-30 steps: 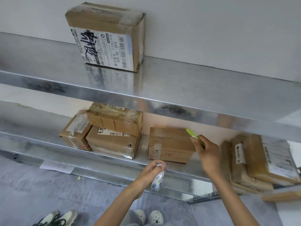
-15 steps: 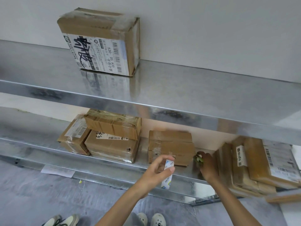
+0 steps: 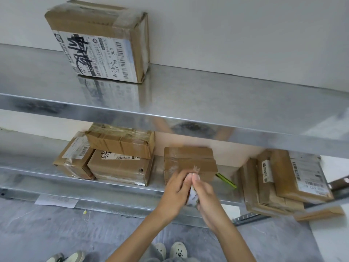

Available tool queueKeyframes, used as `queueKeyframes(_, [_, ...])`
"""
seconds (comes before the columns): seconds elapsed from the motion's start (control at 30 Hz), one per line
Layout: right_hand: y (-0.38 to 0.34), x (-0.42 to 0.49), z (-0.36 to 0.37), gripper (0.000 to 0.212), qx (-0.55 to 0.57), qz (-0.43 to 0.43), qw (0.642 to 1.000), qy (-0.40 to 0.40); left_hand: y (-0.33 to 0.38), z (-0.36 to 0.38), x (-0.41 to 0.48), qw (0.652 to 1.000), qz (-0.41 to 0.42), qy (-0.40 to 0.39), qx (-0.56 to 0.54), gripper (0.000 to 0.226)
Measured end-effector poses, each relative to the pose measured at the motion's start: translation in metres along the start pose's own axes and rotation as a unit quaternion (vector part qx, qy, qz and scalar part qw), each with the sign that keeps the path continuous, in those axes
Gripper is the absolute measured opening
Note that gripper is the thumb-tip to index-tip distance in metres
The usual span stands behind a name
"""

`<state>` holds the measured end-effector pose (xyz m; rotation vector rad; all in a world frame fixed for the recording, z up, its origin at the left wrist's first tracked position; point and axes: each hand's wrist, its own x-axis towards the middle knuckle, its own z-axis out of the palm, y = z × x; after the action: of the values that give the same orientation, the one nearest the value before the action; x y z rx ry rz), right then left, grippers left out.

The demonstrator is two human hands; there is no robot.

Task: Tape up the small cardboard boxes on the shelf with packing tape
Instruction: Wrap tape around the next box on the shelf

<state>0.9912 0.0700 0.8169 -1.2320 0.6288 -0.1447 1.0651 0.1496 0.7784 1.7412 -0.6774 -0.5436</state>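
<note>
Both hands met at the lower shelf's [image 3: 120,188] front edge — left hand [image 3: 176,193] and right hand [image 3: 204,195] gripping one tape roll [image 3: 193,197] together, just before the middle box [image 3: 188,163]; a green cutter [image 3: 225,180] lay beside it.
</note>
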Motion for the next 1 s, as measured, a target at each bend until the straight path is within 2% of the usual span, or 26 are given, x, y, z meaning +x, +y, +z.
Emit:
queueKeyframes(0.13, [-0.003,0.002,-0.001,0.037,-0.105,-0.038,0.994,-0.008,0.014,-0.023,0.019,0.999,-0.044,-0.006,-0.032,0.012])
queueKeyframes(0.27, [0.002,0.001,0.0,0.03,-0.185,-0.082,0.979,-0.002,0.029,-0.045,0.034,0.997,-0.048,-0.05,-0.014,0.008])
queueKeyframes(0.4, [0.01,0.001,0.0,0.029,-0.245,-0.12,0.962,-0.001,0.044,-0.051,0.037,0.996,-0.026,-0.059,0.053,0.007])
queueKeyframes(0.57, [0.015,0.003,0.0,0.024,-0.303,-0.146,0.941,0.03,0.043,-0.047,0.03,0.99,0.065,0.027,0.124,0.007])
queueKeyframes(0.67, [0.016,0.004,-0.001,0.024,-0.379,-0.166,0.908,0.06,0.039,-0.04,0.02,0.981,0.122,0.079,0.125,0.01])
queueKeyframes(0.73, [0.017,0.006,-0.001,0.03,-0.398,-0.155,0.902,0.062,0.036,-0.035,0.012,0.977,0.147,0.108,0.108,0.01])
queueKeyframes(0.8, [0.02,0.009,0.0,0.034,-0.414,-0.141,0.897,0.066,0.033,-0.034,0.006,0.981,0.13,0.126,0.066,0.009])
queueKeyframes(0.9, [0.024,0.012,0.002,0.029,-0.414,-0.14,0.896,0.085,0.027,-0.032,-0.001,0.989,0.072,0.129,-0.008,0.01])
queueKeyframes(0.93, [0.024,0.012,0.003,0.026,-0.418,-0.142,0.893,0.085,0.027,-0.03,-0.002,0.989,0.024,0.133,-0.057,0.009])
queueKeyframes(1.0, [0.024,0.011,0.005,0.019,-0.441,-0.156,0.879,0.089,0.031,-0.025,-0.002,0.968,-0.1,0.15,-0.175,0.013])
